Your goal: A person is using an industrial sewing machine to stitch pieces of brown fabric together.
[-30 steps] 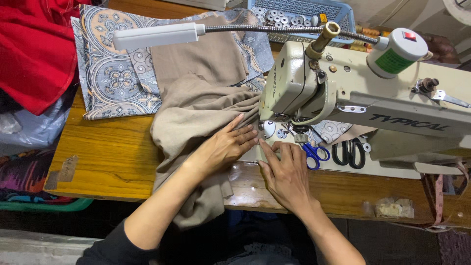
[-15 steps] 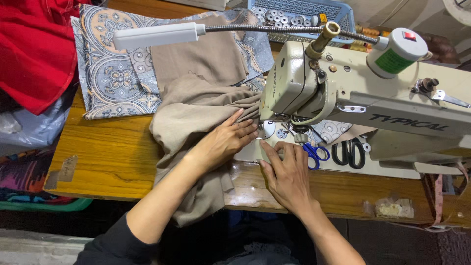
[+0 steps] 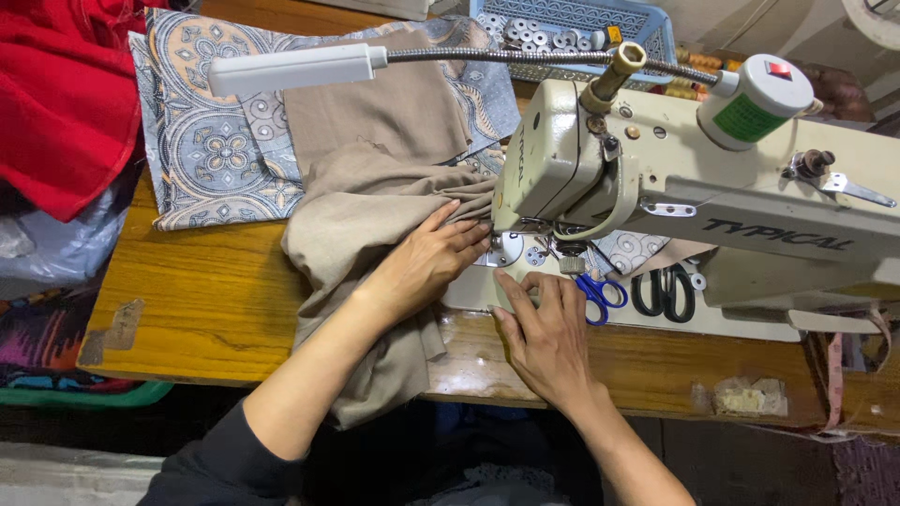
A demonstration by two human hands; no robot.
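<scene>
Across the right half of the scene stretches a cream sewing machine [image 3: 675, 197], its head standing over a worn wooden table [image 3: 206, 300]. To the left lies a beige cloth [image 3: 361, 234], bunched in folds, running from the far side under the machine head and spilling over the near table edge. Behind it sits a blue patterned fabric [image 3: 202, 155], and a red cloth [image 3: 56, 94] is heaped at the far left. A white lamp on a bendy metal neck [image 3: 291, 67] hangs over the work.

Flat and spread, the left hand [image 3: 427, 262] presses the beige cloth, fingertips close to the metal plate under the needle. The right hand [image 3: 548, 333] rests open on the machine bed, fingers pointing toward the needle, gripping nothing. Just right of it lie blue-handled scissors [image 3: 600, 292] and black-handled scissors [image 3: 664, 292].

The likely risk is fingertips straying under the needle, since both hands sit so near it. The bunched folds could also get caught and stitched into a pucker, and the hanging weight may drag the seam crooked.
</scene>
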